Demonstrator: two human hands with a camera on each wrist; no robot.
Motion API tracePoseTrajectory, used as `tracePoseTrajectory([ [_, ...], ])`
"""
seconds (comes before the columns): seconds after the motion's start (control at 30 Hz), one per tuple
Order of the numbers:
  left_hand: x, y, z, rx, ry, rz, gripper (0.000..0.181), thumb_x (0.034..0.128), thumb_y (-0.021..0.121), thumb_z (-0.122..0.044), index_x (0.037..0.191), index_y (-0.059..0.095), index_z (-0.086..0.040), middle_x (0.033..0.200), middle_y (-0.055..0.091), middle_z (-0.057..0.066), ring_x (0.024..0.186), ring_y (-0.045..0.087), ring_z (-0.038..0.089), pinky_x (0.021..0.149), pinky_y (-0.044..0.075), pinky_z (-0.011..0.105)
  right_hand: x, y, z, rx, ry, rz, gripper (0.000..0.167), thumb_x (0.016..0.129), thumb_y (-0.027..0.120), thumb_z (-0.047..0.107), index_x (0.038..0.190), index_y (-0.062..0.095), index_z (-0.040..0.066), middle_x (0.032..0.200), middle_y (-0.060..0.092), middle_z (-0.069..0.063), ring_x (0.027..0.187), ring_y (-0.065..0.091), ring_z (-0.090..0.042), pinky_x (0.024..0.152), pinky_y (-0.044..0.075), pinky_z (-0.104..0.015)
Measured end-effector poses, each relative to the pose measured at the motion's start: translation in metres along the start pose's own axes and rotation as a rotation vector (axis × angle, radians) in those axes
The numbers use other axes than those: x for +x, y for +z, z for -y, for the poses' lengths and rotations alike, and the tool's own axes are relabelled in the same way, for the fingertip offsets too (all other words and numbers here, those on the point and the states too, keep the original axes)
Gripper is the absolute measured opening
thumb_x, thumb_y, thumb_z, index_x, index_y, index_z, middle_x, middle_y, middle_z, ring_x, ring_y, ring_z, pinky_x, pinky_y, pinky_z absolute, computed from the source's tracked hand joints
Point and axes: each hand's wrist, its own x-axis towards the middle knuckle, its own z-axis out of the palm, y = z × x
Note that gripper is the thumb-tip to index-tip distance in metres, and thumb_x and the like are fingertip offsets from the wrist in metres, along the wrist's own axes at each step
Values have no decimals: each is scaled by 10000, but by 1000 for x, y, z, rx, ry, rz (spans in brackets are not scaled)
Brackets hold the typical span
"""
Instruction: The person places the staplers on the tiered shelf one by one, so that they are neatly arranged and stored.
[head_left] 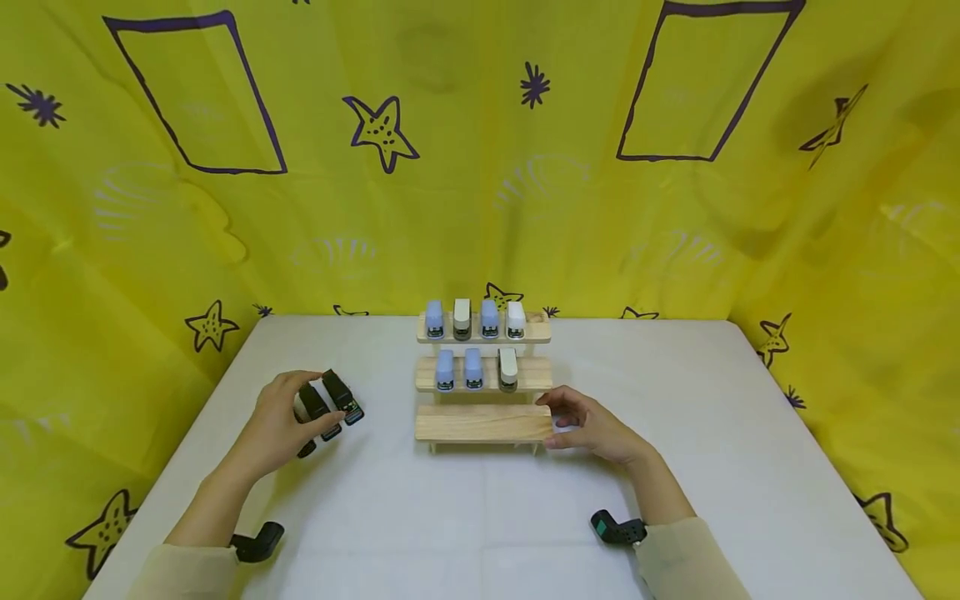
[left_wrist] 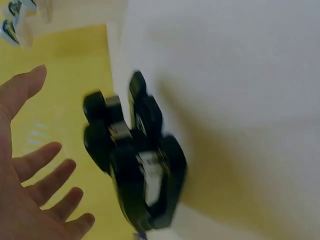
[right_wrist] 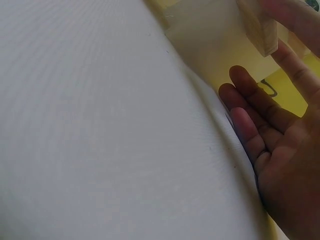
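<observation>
A three-tier wooden display stand [head_left: 483, 423] is in the middle of the table. My right hand [head_left: 596, 429] pinches the right end of its lowest board; in the right wrist view the thumb and index finger lie on either side of the board's end [right_wrist: 262, 32], the other fingers half curled below. At the left, my left hand [head_left: 277, 421] hovers over a group of small black staplers [head_left: 342, 397]. In the left wrist view its fingers are spread, and a gap separates them from the black staplers [left_wrist: 172, 170]. The hand partly hides the group in the head view.
Small blue and white staplers stand in rows on the top tier [head_left: 538, 327] and middle tier [head_left: 425, 375]. A white cloth [head_left: 450, 517] covers the table. Yellow patterned curtains [head_left: 465, 208] enclose its back and sides.
</observation>
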Motion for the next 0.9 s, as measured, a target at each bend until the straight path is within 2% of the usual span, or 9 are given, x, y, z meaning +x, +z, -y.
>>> tracePoseTrajectory([
  [0.2, 1, -6, 31, 79, -94, 86, 1093, 867, 766, -603, 1553, 287, 102, 1585, 213, 409, 1409, 239, 650, 1073, 296, 791, -1, 0, -2, 4, -1, -7, 595, 808, 875, 107, 1329, 590, 62, 1346, 599, -154, 1132, 595, -236, 980, 492, -256],
  [0.3, 1, -10, 43, 111, -115, 137, 1153, 867, 759, -605, 1543, 236, 170, 1558, 207, 460, 1383, 260, 672, 1076, 295, 791, 0, 0, -1, -6, 7, -10, 595, 811, 875, 111, 1333, 591, 75, 1342, 603, -151, 1137, 590, -251, 978, 493, -268],
  [0.4, 1, -15, 52, 106, -133, 167, 1176, 876, 743, -613, 1535, 207, 200, 1541, 217, 483, 1379, 274, 667, 1098, 284, 776, 3, 0, 1, -18, 14, -17, 596, 809, 880, 116, 1332, 594, 96, 1356, 599, -141, 1151, 583, -263, 980, 494, -268],
  [0.53, 0, -16, 59, 90, -144, 166, 1198, 860, 753, -625, 1530, 209, 206, 1524, 254, 488, 1383, 291, 653, 1119, 274, 754, 7, 0, 2, -27, 14, -17, 598, 803, 882, 103, 1330, 598, 99, 1358, 603, -136, 1156, 583, -262, 986, 495, -263],
  [0.67, -3, -10, 63, 77, -136, 136, 1216, 818, 798, -625, 1518, 248, 205, 1498, 305, 481, 1370, 331, 632, 1120, 292, 738, 5, -1, 3, -35, 6, -12, 586, 806, 875, 99, 1322, 598, 70, 1332, 608, -144, 1133, 590, -246, 984, 496, -270],
  [0.8, -6, -4, 62, 59, -119, 91, 1214, 771, 850, -602, 1487, 297, 207, 1442, 362, 473, 1318, 393, 604, 1103, 328, 726, 1, -1, 4, -31, 17, -15, 576, 808, 872, 110, 1314, 599, 68, 1330, 600, -137, 1111, 585, -247, 966, 495, -295],
  [0.9, -9, 0, 59, 51, -129, 71, 1222, 748, 871, -592, 1470, 303, 212, 1422, 367, 471, 1290, 412, 591, 1091, 341, 723, -2, 0, 4, -25, 28, -13, 576, 811, 875, 122, 1315, 600, 81, 1343, 593, -130, 1113, 579, -259, 959, 493, -307],
])
